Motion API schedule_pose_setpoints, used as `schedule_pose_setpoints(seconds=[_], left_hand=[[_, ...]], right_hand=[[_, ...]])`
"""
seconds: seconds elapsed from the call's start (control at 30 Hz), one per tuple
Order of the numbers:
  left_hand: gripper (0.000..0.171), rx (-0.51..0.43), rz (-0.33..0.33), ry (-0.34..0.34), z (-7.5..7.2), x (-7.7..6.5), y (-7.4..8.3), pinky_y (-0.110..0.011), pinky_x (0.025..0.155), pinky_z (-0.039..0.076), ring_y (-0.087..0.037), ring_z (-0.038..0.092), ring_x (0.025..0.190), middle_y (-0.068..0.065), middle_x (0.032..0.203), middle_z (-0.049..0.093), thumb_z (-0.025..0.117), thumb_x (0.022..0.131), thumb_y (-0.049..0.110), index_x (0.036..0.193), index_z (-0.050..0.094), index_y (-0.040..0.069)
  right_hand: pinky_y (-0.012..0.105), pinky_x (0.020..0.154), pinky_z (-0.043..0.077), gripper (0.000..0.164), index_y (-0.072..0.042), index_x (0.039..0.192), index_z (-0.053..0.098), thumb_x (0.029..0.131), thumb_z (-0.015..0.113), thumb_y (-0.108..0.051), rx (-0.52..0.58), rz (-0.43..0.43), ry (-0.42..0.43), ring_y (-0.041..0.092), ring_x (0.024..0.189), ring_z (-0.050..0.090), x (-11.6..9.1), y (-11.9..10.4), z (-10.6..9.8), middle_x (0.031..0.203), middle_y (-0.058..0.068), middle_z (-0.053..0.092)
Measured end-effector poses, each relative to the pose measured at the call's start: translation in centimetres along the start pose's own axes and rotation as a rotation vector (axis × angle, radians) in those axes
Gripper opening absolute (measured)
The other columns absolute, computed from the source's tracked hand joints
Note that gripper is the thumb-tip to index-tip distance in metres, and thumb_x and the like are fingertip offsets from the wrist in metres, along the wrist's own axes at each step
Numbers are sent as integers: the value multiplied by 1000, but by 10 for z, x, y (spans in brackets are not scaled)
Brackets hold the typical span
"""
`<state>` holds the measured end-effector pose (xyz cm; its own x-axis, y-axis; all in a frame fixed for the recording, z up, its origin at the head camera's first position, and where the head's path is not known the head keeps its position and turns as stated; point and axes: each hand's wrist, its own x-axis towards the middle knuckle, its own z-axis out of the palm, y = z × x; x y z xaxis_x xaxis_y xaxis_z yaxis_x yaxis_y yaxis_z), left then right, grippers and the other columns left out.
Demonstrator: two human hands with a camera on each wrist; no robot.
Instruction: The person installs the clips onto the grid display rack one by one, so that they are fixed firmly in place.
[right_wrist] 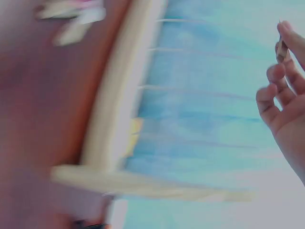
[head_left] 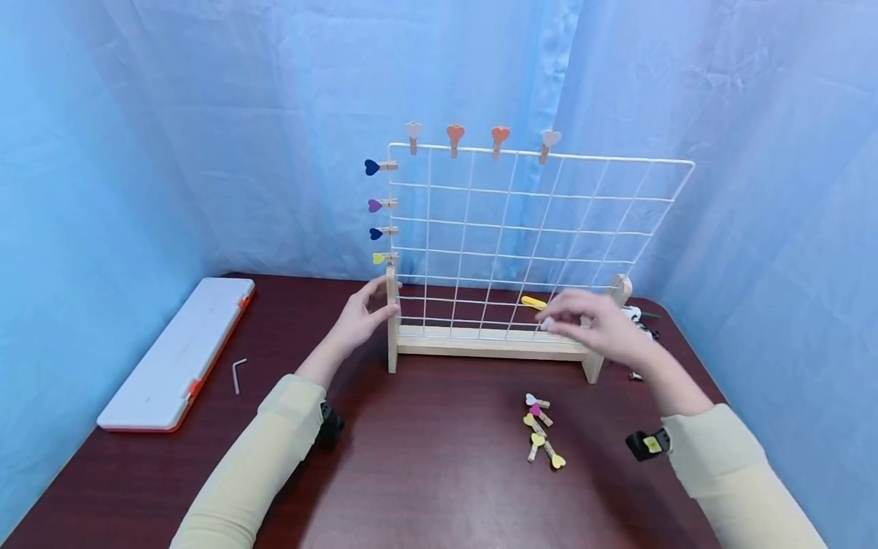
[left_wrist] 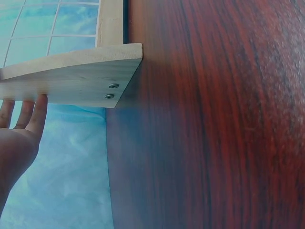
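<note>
A white wire grid (head_left: 504,226) stands upright in a wooden stand (head_left: 490,347). My left hand (head_left: 360,314) grips the stand's left post (head_left: 392,328), its fingertips against the wood in the left wrist view. My right hand (head_left: 597,324), in front of the grid's lower right, pinches a small wooden clothespin (right_wrist: 282,50) with a white heart (head_left: 546,324). Along the grid's top edge sit several heart clothespins, white and orange (head_left: 456,136). Down its left edge are several more, blue, purple (head_left: 375,205) and yellow. Several loose heart clothespins (head_left: 537,440) lie on the table below my right hand.
A white case with orange latches (head_left: 180,354) lies at the left of the table (head_left: 411,465), beside a hex key (head_left: 236,375). A yellow object (head_left: 533,303) lies behind the grid. White and dark items (head_left: 632,313) lie behind the right post. Blue curtains surround the table.
</note>
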<state>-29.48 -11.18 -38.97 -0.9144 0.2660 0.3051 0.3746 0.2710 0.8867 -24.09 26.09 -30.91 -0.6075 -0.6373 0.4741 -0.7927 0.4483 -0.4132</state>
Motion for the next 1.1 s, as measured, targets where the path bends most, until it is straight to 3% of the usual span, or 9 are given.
schedule_pose_setpoints(seconds=[0.1,0.23,0.3,0.4,0.5,0.6,0.7,0.9,1.1], left_hand=[[55,10,-19,0,0,-1,2,-46,87,42,-30,49,108,-15,122,52,61,84,23,133,39,11],[54,3,-21,-3,0,-1,2,-47,89,41,-30,48,110,-16,123,51,60,85,22,133,39,11],[54,1,-14,-3,0,-1,1,-48,89,41,-31,48,110,-17,123,50,60,85,21,133,39,9],[55,13,-13,8,1,4,-11,-45,88,42,-28,50,108,-13,122,52,61,84,27,133,40,15],[57,25,-16,17,1,8,-24,-43,87,44,-24,51,107,-9,120,53,62,81,34,132,40,21],[57,26,-10,20,2,9,-28,-43,86,44,-24,51,107,-9,119,53,63,81,34,132,40,22],[55,25,-5,22,2,9,-29,-43,86,44,-24,51,107,-9,119,53,63,83,28,132,41,21],[55,30,6,15,2,7,-23,-40,86,44,-24,51,105,-10,120,54,62,83,27,132,41,18],[54,-16,6,5,1,2,-9,-46,86,42,-30,51,105,-16,120,53,63,83,20,132,41,10]], right_hand=[[19,57,39,25,-6,92,67,72,66,10,-34,-23,147,8,67,48,21,-32,-26,82,5,61],[18,52,35,18,-1,91,68,74,68,3,-41,92,341,9,66,48,41,-54,-57,80,3,63],[19,49,33,17,-1,92,68,75,69,-3,12,175,430,10,63,48,50,-55,-70,77,-1,64],[21,47,32,22,0,94,68,73,72,-8,152,267,545,11,57,51,64,-54,-89,71,-3,63],[20,54,36,26,3,94,68,71,73,-8,319,278,630,12,64,54,79,-56,-104,71,0,63],[19,67,41,28,6,95,67,71,74,-7,472,245,666,14,77,54,91,-56,-115,77,3,64],[20,76,41,29,4,97,67,72,73,-9,485,260,659,15,84,52,100,-55,-123,83,4,65],[23,68,33,29,-6,99,69,73,73,-19,268,395,608,10,88,46,113,-53,-133,85,-3,64],[24,62,29,29,-7,94,71,71,74,-23,249,468,572,10,82,41,118,-48,-133,84,-3,62]])
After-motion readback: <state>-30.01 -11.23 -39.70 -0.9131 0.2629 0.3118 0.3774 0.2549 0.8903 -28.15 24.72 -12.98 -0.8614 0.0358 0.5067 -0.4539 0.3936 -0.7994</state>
